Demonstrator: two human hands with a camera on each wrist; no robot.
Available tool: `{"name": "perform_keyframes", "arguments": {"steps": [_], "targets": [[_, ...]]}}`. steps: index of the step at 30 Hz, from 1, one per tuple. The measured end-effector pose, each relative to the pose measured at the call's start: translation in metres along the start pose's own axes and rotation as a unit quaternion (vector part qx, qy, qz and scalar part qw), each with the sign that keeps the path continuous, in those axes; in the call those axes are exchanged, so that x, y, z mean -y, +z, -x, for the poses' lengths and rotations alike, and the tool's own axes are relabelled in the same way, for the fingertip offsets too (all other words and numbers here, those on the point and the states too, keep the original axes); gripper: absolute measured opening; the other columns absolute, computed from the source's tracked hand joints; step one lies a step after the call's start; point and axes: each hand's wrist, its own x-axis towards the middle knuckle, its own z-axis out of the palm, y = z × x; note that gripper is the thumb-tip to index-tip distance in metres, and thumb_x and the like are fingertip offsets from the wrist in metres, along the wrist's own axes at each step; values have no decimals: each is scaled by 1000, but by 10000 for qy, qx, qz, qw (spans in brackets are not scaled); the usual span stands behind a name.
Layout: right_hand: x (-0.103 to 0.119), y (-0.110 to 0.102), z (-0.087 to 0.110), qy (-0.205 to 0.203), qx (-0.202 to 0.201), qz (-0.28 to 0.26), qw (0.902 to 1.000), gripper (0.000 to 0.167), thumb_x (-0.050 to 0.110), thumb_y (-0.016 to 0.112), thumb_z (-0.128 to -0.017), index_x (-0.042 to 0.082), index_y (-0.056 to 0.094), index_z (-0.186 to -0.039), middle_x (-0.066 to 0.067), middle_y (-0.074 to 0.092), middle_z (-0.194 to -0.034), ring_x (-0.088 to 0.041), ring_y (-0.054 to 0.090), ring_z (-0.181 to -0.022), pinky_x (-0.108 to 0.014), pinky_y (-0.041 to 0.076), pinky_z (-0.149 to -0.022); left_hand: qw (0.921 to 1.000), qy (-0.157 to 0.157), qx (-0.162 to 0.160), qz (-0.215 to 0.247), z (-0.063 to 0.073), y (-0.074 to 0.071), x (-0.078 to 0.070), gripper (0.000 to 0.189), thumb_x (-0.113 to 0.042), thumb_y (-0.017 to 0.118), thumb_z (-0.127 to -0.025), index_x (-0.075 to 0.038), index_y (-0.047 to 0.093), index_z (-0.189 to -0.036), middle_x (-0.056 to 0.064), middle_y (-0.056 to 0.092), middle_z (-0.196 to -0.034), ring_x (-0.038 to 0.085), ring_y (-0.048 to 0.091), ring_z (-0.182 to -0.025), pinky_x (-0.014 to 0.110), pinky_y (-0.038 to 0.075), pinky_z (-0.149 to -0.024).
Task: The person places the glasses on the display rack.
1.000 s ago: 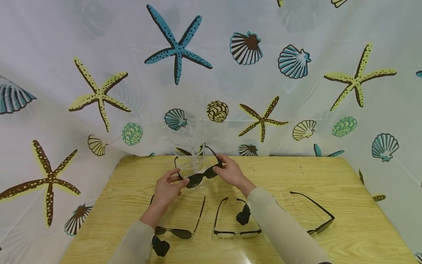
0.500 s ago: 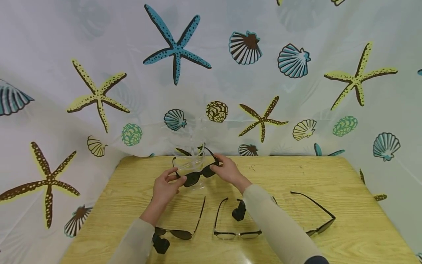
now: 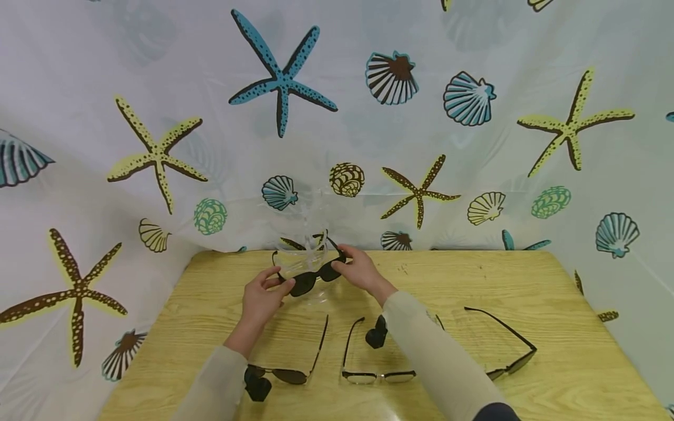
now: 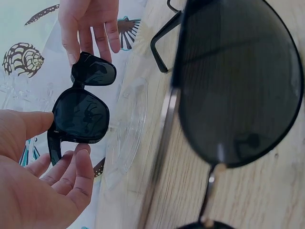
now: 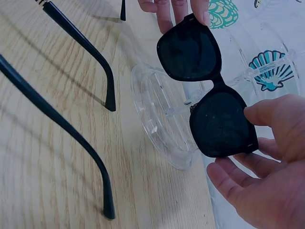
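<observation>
Black sunglasses (image 3: pixel 303 284), temples unfolded and pointing away, are held in both hands in front of a clear plastic stand (image 5: pixel 141 102). My left hand (image 3: pixel 259 298) pinches one end of the frame, its thumb on the rim beside the lens. On the other end, my right hand (image 3: pixel 363 272) grips the corner between thumb and fingers. In the right wrist view both dark lenses (image 5: pixel 221 125) face the camera, and the stand's round base shows behind them. The temples overlap the stand's clear arms in the head view.
Nearer on the wooden table (image 3: pixel 579 374) lie aviator sunglasses (image 3: pixel 288 376), half-rim glasses (image 3: pixel 379 375) and dark sunglasses (image 3: pixel 518 363) partly behind the right sleeve. A black wrist camera (image 3: pixel 258 387) hangs at the left wrist. A shell-patterned curtain (image 3: pixel 347 128) closes off the back and sides.
Both hands have shifted slightly left with the black sunglasses, which stay in their grip. The right forearm has moved left too. The other glasses stay where they were.
</observation>
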Motion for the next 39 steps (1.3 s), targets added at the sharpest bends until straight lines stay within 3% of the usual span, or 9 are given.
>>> {"name": "perform_keyframes", "arguments": {"steps": [8,12,26,39], "targets": [[1,4,-5,-9,-9,-58,10000,60,25,58,-109,7,39,-163,-24,42,-164,-46,52,-142,-56,51,-110,9999,80,-88,19,-2,-3,0,59,-24,73,-102,-9,52,-155,28,61,-142,18,76,-97,27,58,-73],[1,5,-8,35,5,-60,10000,60,26,57,-109,10,38,-164,-21,41,-166,-45,51,-144,-56,49,-112,9999,98,-81,67,-6,-3,1,60,-24,72,-102,-9,50,-156,28,60,-143,28,76,-107,29,59,-76],[-5,6,-17,156,63,89,9998,61,26,58,-109,12,37,-165,-22,40,-166,-45,52,-142,-56,51,-109,9993,59,-269,233,-15,4,7,59,-20,75,-100,-9,54,-154,28,64,-140,20,77,-102,27,60,-70],[-8,7,-20,90,106,123,9998,61,24,56,-109,8,36,-164,-23,40,-166,-46,51,-143,-56,50,-110,9995,71,-244,184,-17,4,11,59,-18,74,-100,-9,53,-154,29,63,-140,35,76,-109,33,62,-76]]}}
